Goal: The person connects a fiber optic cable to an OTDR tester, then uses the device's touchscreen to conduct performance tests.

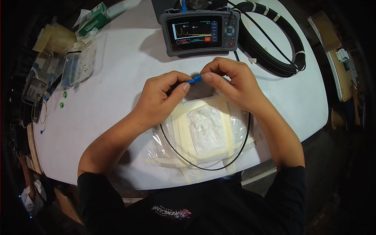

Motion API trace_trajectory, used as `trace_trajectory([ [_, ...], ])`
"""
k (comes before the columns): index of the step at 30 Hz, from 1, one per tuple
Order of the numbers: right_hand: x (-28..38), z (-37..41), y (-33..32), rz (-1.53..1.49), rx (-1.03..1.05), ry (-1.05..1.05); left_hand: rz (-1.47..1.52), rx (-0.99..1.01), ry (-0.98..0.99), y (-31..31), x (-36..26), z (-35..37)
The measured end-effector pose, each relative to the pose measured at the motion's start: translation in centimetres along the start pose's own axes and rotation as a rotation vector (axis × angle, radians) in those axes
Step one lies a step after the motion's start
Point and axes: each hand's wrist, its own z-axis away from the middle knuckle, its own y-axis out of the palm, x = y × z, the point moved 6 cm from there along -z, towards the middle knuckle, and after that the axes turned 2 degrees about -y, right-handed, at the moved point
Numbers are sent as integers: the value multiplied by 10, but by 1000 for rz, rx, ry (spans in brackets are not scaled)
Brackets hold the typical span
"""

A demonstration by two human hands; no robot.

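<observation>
Above the bench, left hand and right hand are pinching one blue connector steady. Its black cable is looping slack.

A white table top with rounded edges fills most of the view, lit brightly from above, while the room around it lies in near darkness. Beyond its right edge a light brown wooden board stands out of the shadow, and a brownish wooden strip runs along its left edge. The dark floor shows no detail.
</observation>
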Motion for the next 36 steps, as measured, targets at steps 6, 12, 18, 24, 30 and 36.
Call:
trace_trajectory([
  [6,-9,1,9,-220,-53,219,186,95,-31,2,0,2],
  [12,10,2,4,122,-227,-7,296,136,-88,4,4,1],
  [18,13,2,7,135,-214,-121,269,107,-76,4,1,1],
  [24,17,2,8,251,-167,-191,272,111,-87,2,1,2],
  [30,14,0,5,180,-148,-121,255,119,-90,2,3,2],
  [36,6,1,1,88,-156,-79,232,122,-104,1,5,1],
])
